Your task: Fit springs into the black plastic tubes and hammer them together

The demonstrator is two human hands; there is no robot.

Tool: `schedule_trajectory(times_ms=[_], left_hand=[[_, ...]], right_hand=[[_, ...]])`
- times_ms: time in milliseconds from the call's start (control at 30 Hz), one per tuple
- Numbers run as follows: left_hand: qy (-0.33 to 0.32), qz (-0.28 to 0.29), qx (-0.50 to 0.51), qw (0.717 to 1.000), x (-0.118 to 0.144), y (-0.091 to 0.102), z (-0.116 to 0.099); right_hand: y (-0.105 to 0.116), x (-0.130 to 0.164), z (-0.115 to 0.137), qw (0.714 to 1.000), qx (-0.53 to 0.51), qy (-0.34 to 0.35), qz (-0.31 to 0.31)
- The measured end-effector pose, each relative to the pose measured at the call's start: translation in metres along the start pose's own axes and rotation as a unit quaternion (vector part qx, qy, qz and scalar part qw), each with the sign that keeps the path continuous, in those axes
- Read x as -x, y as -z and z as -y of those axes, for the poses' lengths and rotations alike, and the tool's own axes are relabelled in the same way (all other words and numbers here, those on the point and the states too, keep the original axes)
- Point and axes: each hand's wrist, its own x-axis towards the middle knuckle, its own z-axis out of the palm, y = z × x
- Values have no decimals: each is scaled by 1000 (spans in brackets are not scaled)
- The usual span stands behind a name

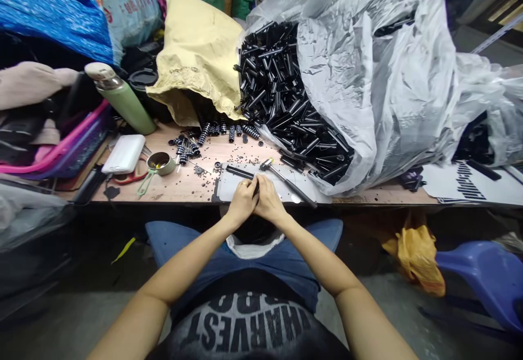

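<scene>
A: Ok, left to right. What's on the table (171, 191)?

B: Far left: pink and purple tray (69, 147) edge, then a green flask (122, 101) lying tilted. Just right of it a white box (123, 153), red scissors (128, 177) partly under it, and a small metal cup (159, 162) with a green handle.

A: Middle?

B: Yellow paper sack (196, 55), mouth open toward the table. Striped black-and-white springs (212, 128) spill out below it. Small black bits scattered over the wood.

A: Hands?

B: Both at the near table edge, over a grey mat (229, 185). Left hand (242, 202) and right hand (267, 201) touch each other, fingers curled in. Grip of each is clamped together on one small black part (256, 188); only a sliver shows between the knuckles. Can't tell its shape.

A: Near the hands?

B: One black tube (240, 172) lies on the mat just beyond the left hand. A hammer (286, 180) lies just beyond the right hand, head toward the centre, handle running right.

A: Right side?

B: Big clear plastic bag (379, 77), open, full of black tubes (281, 93) that spill onto the table. Further right a white printed sheet (466, 183). Below the table: yellow bag (417, 256), blue chair (486, 278).
</scene>
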Motion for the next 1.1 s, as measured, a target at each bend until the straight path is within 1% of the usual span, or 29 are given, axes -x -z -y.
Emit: schedule_trajectory(times_ms=[67,100,167,200,233,300,333,433,533,600,667,700,733,767,833,867,900,1000,1033,1100], left_hand=[[-61,31,-59,996,1,-4,11],[-94,42,-77,992,-1,-5,17],[-154,61,-106,980,-6,-5,25],[-175,67,-123,975,-9,-4,27],[-187,70,-144,969,-12,-3,28],[-193,65,-189,961,-13,-2,28],[-192,57,-208,957,-13,-2,27],[-195,43,-235,951,-9,-2,24],[-185,42,-238,953,-5,-2,22],[-173,44,-231,956,-4,-2,21],[-160,52,-221,961,-4,-2,21],[-153,57,-217,962,-3,-1,21],[-147,62,-213,964,-3,-1,20],[-140,67,-210,965,-3,-2,19],[-127,75,-203,968,-2,-4,15],[-124,79,-202,968,-1,-7,12],[-122,81,-203,968,0,-10,8],[-116,83,-224,964,6,-21,-4],[-115,85,-232,962,9,-24,-6],[-116,90,-243,959,12,-29,-6]], right_hand=[[11,5,-10,997,62,-32,18],[20,7,-18,992,106,-69,19],[38,11,-35,968,193,-158,28],[47,13,-43,955,218,-197,38],[55,15,-49,947,223,-227,50],[68,23,-55,947,170,-266,66],[73,28,-54,951,127,-276,61],[90,43,-42,955,-14,-294,45],[102,56,-26,937,-137,-315,62],[102,63,-18,937,-154,-310,46],[94,68,-15,949,-103,-297,12],[89,71,-15,953,-64,-296,10],[83,72,-15,953,-25,-300,28],[79,73,-14,950,11,-306,57],[77,71,-10,945,53,-305,107],[79,68,-5,947,52,-297,111],[83,65,2,954,38,-282,97],[90,54,27,972,-9,-233,30],[88,51,35,976,-5,-218,30],[77,46,46,979,34,-189,72]])
